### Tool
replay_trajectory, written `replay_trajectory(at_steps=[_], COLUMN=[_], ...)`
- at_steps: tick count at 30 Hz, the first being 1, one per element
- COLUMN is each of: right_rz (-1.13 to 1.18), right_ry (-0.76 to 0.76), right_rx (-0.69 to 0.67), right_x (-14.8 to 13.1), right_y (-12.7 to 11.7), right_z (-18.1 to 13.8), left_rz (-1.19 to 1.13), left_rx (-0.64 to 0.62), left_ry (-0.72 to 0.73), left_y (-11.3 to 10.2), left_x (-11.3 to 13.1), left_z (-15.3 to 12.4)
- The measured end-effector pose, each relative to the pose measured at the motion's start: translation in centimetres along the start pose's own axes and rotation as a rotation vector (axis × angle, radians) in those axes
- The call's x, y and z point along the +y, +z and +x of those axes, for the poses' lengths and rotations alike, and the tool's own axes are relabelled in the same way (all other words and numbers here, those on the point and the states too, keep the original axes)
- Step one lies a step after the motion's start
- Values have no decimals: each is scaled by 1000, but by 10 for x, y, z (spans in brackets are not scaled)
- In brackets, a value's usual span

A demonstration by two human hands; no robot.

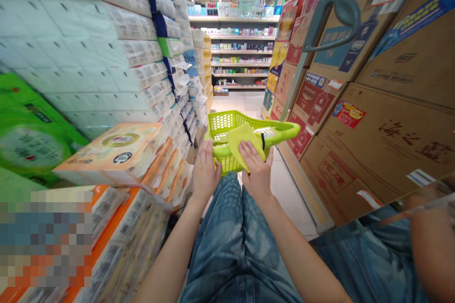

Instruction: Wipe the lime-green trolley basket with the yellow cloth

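A lime-green plastic shopping basket [223, 119] with perforated walls sits in front of my knees, its long handle [289, 130] reaching to the right. My left hand [206, 170] grips the near left side of the basket, the thumb toward me. Under the fingers of my right hand [256, 165] a yellow cloth [235, 144] is pressed against the basket's near rim and the base of the handle. A dark band [263, 141] circles the handle beside the cloth. Something clear and shiny shows behind the cloth; I cannot tell what it is.
Stacked tissue packs [124, 52] rise on the left, with an orange-and-white pack [117, 147] near my left arm. Cardboard cartons [391, 137] line the right side, a grey-blue loop handle [332, 23] before them. Stocked shelves [245, 38] stand at the aisle's far end. Jeans [362, 255] show at lower right.
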State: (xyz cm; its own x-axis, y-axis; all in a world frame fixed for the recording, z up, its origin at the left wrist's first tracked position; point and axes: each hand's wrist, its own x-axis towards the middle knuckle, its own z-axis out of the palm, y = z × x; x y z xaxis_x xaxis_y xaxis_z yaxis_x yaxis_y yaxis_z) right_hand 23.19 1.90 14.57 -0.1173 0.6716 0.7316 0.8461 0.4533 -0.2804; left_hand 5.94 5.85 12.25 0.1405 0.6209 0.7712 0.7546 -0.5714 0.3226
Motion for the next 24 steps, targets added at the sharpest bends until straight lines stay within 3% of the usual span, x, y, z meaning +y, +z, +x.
replay_trajectory(at_steps=[5,9,12,15,20,24], right_rz=[-15,22,85,105,33,-33], right_ry=[77,108,25,-73,-163,-1], right_rx=[92,75,5,-38,-82,41], right_x=[18,-10,-34,-39,-2,28], right_y=[-3,11,22,24,5,-6], right_z=[2,4,2,-2,-5,2], left_rz=[52,106,112,131,204,199], left_rx=[-49,-61,-55,-44,-5,38], left_ry=[14,58,71,94,85,50], left_y=[-6,-4,-1,3,15,23], left_x=[5,4,0,-6,-11,-10], left_z=[-3,-9,-14,-18,-23,-22])
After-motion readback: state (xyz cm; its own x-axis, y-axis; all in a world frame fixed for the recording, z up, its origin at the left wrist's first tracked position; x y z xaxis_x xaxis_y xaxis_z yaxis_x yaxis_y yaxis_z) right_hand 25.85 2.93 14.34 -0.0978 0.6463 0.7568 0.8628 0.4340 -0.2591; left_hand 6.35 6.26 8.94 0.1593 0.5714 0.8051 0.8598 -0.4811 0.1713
